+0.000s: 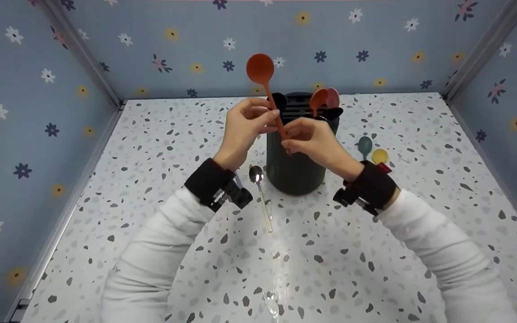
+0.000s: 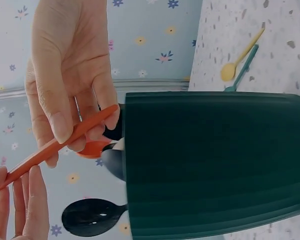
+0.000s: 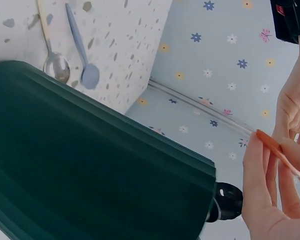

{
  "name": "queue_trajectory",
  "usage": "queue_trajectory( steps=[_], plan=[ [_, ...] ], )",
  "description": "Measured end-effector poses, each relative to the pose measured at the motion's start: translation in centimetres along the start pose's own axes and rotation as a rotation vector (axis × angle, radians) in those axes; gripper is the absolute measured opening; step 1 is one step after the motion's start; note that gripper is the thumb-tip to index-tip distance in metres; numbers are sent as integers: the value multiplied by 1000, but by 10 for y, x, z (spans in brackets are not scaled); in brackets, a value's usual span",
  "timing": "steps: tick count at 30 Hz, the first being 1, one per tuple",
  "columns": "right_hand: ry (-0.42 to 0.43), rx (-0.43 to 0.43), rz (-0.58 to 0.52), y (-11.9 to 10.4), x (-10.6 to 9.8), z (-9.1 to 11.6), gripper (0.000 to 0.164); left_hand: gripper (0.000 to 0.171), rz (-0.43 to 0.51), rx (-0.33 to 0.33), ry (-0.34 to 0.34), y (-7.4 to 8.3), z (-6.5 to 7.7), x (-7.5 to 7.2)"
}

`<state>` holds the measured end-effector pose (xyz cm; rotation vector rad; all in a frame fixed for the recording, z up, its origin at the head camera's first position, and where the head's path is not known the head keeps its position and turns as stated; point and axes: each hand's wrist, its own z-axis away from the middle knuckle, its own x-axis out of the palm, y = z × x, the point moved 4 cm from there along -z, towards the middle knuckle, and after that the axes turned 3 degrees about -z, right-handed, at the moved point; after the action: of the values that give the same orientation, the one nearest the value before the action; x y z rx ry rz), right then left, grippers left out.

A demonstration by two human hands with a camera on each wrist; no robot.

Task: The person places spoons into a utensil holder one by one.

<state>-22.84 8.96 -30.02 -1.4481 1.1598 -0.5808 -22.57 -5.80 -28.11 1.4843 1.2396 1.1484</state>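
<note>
The big orange spoon (image 1: 269, 92) is leaning between the left hand (image 1: 248, 123) and the right hand (image 1: 317, 140), and both are gripping it. The left hand is pinching the handle partway along, and the right hand is pinching it lower down, near the end. The round part is pointing up, above the left hand. A dark green holder (image 1: 295, 175) is standing just behind the hands. A smaller orange spoon (image 1: 318, 99), a pink spoon (image 1: 333, 98) and a black spoon (image 1: 334, 113) are poking out of its top, just past the right hand. On the surface (image 1: 330, 269), a shiny metal spoon (image 1: 263, 197) is lying below the hands, with a bluish-purple spoon (image 3: 90, 76) beside it. A green spoon (image 1: 365, 145) and a yellow spoon (image 1: 379, 155) are lying close together, to the right of the right hand.
</note>
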Motion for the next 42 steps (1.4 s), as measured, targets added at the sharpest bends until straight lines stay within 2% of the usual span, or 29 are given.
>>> queue_trajectory(
  steps=[6, 15, 20, 26, 36, 42],
  plan=[
    [61, 23, 8, -9, -3, -10, 23, 16, 0, 45, 2, 12, -8, 0],
    [139, 69, 109, -13, -7, -22, 22, 17, -38, 86, 16, 18, -18, 2],
    [179, 71, 96, -13, -7, -27, 21, 19, -66, 134, 16, 20, -22, 5],
    [198, 59, 87, -12, -7, -31, 20, 18, -72, 141, 35, 16, -26, 6],
    [224, 83, 156, -6, -6, -36, 19, 19, -96, 80, 85, 1, -30, 6],
    [246, 81, 166, -10, -5, -35, 20, 19, -105, 86, 84, 0, -31, 7]
  ],
)
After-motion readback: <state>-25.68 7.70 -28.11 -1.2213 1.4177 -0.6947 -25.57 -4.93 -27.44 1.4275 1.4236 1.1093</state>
